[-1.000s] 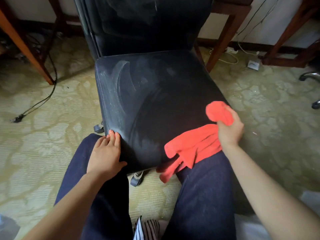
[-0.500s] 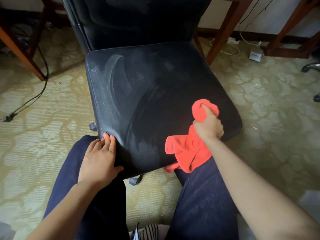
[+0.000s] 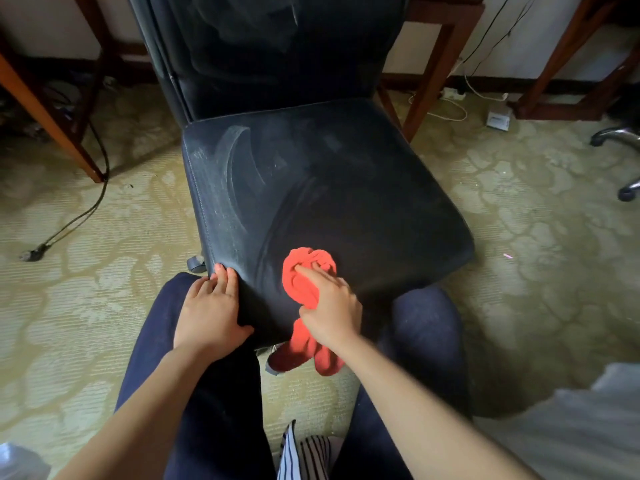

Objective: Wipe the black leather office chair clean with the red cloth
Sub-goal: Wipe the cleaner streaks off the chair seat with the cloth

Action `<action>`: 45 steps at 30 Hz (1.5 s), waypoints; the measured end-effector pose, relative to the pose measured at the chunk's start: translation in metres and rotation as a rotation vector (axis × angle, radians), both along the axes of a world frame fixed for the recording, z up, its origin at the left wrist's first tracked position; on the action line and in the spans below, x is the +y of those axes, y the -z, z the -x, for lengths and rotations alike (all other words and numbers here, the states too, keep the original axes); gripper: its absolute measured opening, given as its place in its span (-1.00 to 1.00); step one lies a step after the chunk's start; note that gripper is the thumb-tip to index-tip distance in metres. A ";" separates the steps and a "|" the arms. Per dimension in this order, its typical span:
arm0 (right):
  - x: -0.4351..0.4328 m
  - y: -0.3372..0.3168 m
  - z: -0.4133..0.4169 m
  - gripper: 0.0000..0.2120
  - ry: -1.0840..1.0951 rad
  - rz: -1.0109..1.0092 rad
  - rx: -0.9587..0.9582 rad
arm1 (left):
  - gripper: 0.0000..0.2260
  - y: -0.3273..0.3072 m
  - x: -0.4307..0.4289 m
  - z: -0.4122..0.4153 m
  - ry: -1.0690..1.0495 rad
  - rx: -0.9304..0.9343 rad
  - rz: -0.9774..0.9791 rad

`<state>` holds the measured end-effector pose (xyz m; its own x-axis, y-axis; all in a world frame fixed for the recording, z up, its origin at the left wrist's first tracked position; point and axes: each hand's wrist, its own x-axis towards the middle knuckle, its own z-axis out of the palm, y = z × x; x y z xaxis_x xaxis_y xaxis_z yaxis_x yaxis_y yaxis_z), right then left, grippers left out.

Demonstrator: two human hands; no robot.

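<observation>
The black leather office chair (image 3: 346, 188) stands in front of me, its seat dusty grey on the left with dark wiped arcs, darker on the right. The red cloth (image 3: 304, 271) is bunched on the seat's front middle, its tail hanging over the front edge. My right hand (image 3: 329, 310) grips the cloth and presses it onto the seat, index finger stretched over the bundle. My left hand (image 3: 211, 310) rests on the seat's front left corner, thumb along the front edge.
My knees in dark trousers sit either side of the seat front. Wooden desk legs (image 3: 52, 123) stand at left and behind the chair at right (image 3: 429, 81). A black cable (image 3: 79, 213) and white cables (image 3: 450, 109) lie on the patterned carpet. Another chair's base (image 3: 623, 161) is far right.
My right hand has dragged the red cloth leftward from the seat's right front edge to its front middle. The left hand stays on the front left corner.
</observation>
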<state>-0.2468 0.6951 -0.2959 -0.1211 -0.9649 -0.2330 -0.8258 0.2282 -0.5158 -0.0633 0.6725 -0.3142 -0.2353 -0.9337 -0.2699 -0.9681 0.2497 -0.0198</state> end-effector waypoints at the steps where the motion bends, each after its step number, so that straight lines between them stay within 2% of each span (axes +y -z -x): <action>1: 0.005 -0.001 -0.001 -0.37 -0.029 -0.032 -0.014 | -0.06 -0.001 0.001 0.000 0.001 0.004 -0.003; 3: 0.018 0.003 0.002 -0.39 -0.057 -0.121 -0.144 | -0.06 -0.003 0.000 0.000 0.010 -0.006 -0.020; 5: 0.038 0.012 0.006 -0.41 -0.047 -0.129 -0.347 | -0.05 -0.006 0.000 -0.001 0.019 0.000 -0.041; 8: 0.072 0.031 0.020 -0.40 0.055 0.038 -0.518 | -0.06 -0.008 0.000 -0.003 0.023 0.003 -0.071; 11: 0.079 0.031 0.040 -0.41 0.290 0.254 -0.624 | -0.10 -0.011 0.000 -0.002 0.014 0.003 -0.065; 15: 0.045 0.026 0.069 -0.46 0.694 0.463 -0.499 | -0.16 -0.014 -0.002 -0.002 -0.003 0.064 -0.072; 17: 0.029 0.027 0.075 -0.51 0.872 0.454 -0.367 | -0.20 -0.015 -0.003 -0.004 -0.006 0.105 -0.060; 19: 0.017 0.026 0.071 -0.45 0.939 0.339 -0.207 | -0.24 -0.013 -0.004 -0.005 -0.015 0.130 -0.056; 21: 0.009 0.027 0.055 -0.34 0.894 0.176 -0.100 | -0.29 -0.009 -0.006 -0.006 -0.030 0.157 -0.052; 24: 0.008 0.033 0.022 -0.18 0.805 -0.041 -0.091 | -0.35 -0.005 -0.008 -0.007 -0.044 0.189 -0.043; 29: 0.017 0.030 -0.005 -0.16 0.628 -0.189 -0.053 | -0.36 -0.005 -0.010 -0.007 -0.064 0.203 -0.026; 33: 0.033 0.024 -0.030 -0.15 0.415 -0.232 0.004 | -0.33 -0.006 -0.010 -0.007 -0.065 0.208 -0.031; 39: 0.055 0.017 -0.064 -0.15 0.138 -0.257 -0.014 | -0.29 -0.006 -0.008 -0.009 -0.069 0.199 -0.063; 45: 0.078 0.029 -0.070 -0.16 -0.187 -0.162 -0.071 | -0.37 -0.008 -0.010 -0.011 -0.067 0.224 -0.083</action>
<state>-0.1769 0.7729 -0.3248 0.0780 -0.9184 -0.3878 -0.8242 0.1594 -0.5434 -0.0522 0.6626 -0.3061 -0.2362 -0.9261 -0.2943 -0.9606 0.1769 0.2146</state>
